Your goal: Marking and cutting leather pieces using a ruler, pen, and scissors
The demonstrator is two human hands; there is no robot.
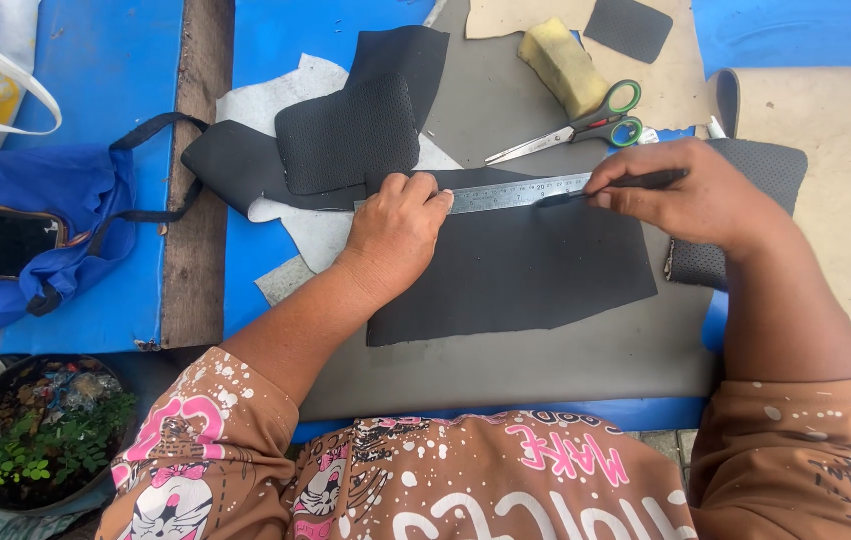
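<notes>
Pressing down on a steel ruler [517, 192], my left hand [397, 232] lies with its fingers curled and its fingertips on the ruler's near end, pinning it flat against a dark sheet of material [515, 270]. My right hand [693, 195] is closed around a black pen [613, 187], pinched between thumb and fingers, with the tip touching the sheet right at the ruler's edge. The ruler runs between my two hands, and the dark sheet spreads out below both of them on a grey mat [585, 355].

Just past my left hand, a perforated black piece [345, 135] overlaps a smooth black strip [235, 165] and a scrap of white backing [315, 235]. Beyond the ruler, between the hands and a bit further away, I see scissors with green handles [585, 128], shut, and a yellow sponge block [563, 66] just behind them. Another perforated piece [755, 215] sits under and beside my right wrist. A small dark patch [628, 27] lies further off, beyond my right hand.

Well to the left of my left hand there is a blue bag [35, 225], and nearer to my left elbow a potted plant [40, 440].
</notes>
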